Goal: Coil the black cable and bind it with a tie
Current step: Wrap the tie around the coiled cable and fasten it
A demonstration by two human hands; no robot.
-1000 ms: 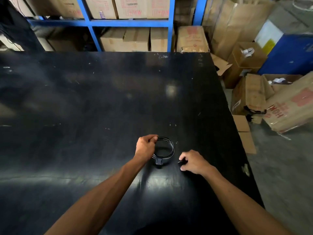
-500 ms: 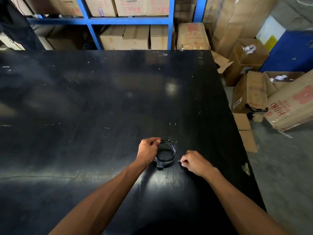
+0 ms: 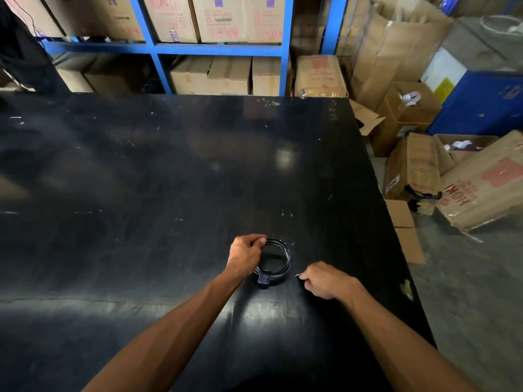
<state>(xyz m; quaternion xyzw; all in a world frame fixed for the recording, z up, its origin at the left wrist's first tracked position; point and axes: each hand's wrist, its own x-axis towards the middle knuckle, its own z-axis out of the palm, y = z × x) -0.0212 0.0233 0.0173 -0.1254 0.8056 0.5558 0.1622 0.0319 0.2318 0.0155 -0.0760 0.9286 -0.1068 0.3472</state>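
Observation:
The black cable (image 3: 285, 257) lies coiled in a small ring on the black table (image 3: 141, 179), with its plug (image 3: 263, 280) at the near side of the ring. My left hand (image 3: 244, 254) grips the ring's left and far side, fingers closed over the strands. My right hand (image 3: 325, 280) rests on the table just right of the coil, apart from it, fingers pinched on a small pale tie (image 3: 297, 276) whose tip pokes out toward the cable. Most of the tie is hidden in my fingers.
The table's right edge (image 3: 396, 236) runs close to my right hand. Beyond it cardboard boxes (image 3: 481, 182) lie on the concrete floor. A blue shelf rack (image 3: 161, 66) with more boxes stands behind the far edge.
My left hand has closed more firmly over the far side of the coil. My right hand has slid slightly right and nearer, keeping its pinch.

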